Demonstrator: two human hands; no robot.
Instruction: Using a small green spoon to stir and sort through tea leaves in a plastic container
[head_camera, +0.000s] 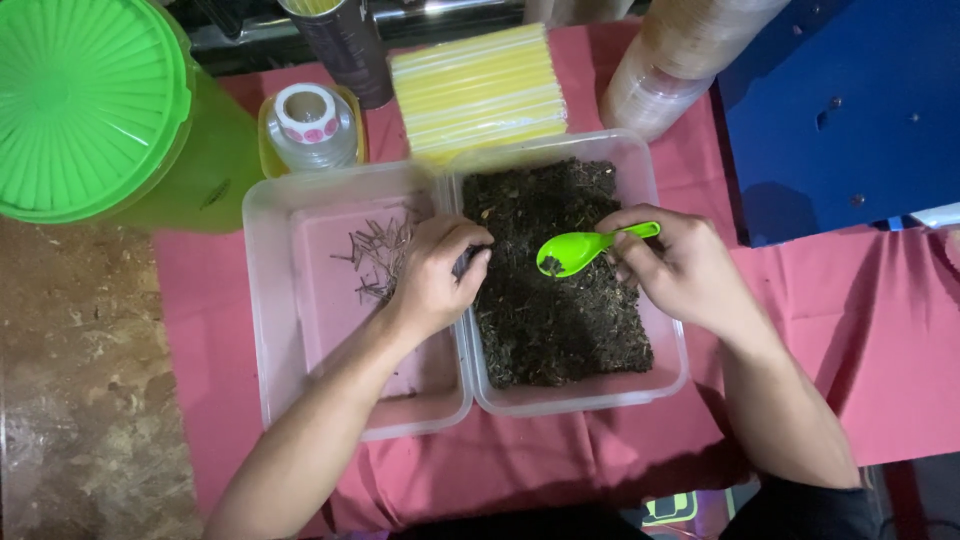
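Presently, a green plastic spoon (585, 248) is held by its handle in the right hand (680, 270), fingers closed on it, above the right clear tub (660, 370), which is filled with dark loose material (550, 320). A little of that material is seen in the spoon's bowl. The left hand (435, 280) is pinched shut over the rims where the two tubs meet; what it holds cannot be told. Thin twigs (380, 255) are noted in the left clear tub (275, 330). Both tubs are set on a red tablecloth (210, 330), near its middle. A green lidded container (90, 100) is placed at the far left corner.
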